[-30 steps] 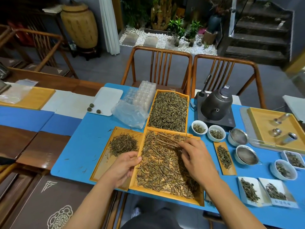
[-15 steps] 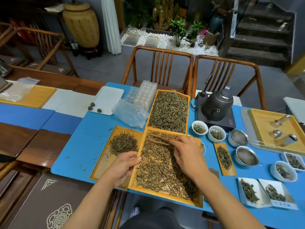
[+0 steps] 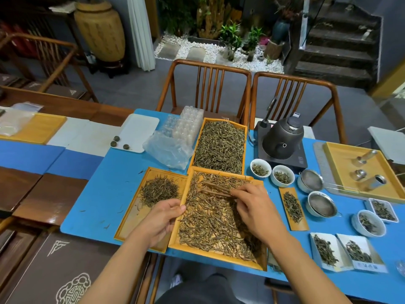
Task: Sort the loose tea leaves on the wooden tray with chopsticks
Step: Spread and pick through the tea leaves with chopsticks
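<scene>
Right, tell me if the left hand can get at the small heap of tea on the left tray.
Probably yes. The left hand grips the middle tray's edge right beside that heap, and nothing lies between them; it would have to let go first.

The worktop (image 3: 114,194) is lit evenly and softly from above, and its blue surface is rendered bright and saturated. Only short, soft shadows are cast beneath the hands onto the tea leaves (image 3: 210,218). The background is left dim, especially the upper left corner and the staircase (image 3: 337,49). A small patch of glare is seen on the dark wooden panel (image 3: 50,219) at the left. Straight edges are bowed by wide-angle distortion toward the frame borders. Fine detail is slightly softened, and the chopsticks (image 3: 215,188) are mildly blurred.
</scene>
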